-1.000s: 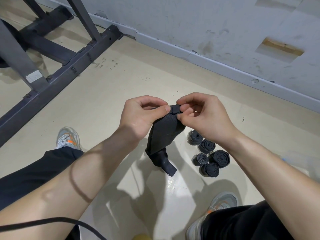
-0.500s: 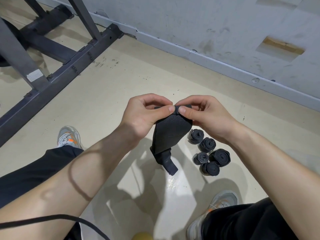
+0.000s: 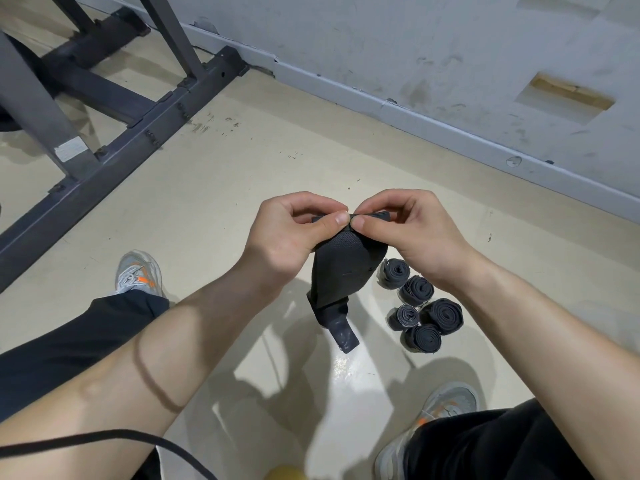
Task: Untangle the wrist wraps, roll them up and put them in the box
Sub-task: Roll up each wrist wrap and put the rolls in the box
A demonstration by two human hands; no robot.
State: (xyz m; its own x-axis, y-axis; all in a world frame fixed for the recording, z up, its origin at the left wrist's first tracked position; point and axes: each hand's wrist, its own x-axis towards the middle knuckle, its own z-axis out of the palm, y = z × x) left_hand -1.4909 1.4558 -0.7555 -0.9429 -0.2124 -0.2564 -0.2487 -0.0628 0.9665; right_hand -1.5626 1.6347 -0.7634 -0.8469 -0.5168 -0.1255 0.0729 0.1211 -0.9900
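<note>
Both thumbs have come together on the top edge of the wrist wrap (image 3: 346, 271), which hangs above the floor (image 3: 242, 202) beside five rolled wraps (image 3: 422, 310). Now the left hand (image 3: 287, 237) and the right hand (image 3: 408, 233) pinch this edge. I would keep the first fold tight and straight.

The wrap (image 3: 346, 268) I hold is matt black woven cloth with a fine, grainy weave. Its tab (image 3: 344, 337) at the bottom end shines, maybe rubber or plastic. The rolls (image 3: 446, 315) look like the same dull fabric. The floor (image 3: 242, 174) is smooth and glossy. The frame (image 3: 114, 157) along its left edge is dark matt metal.
</note>
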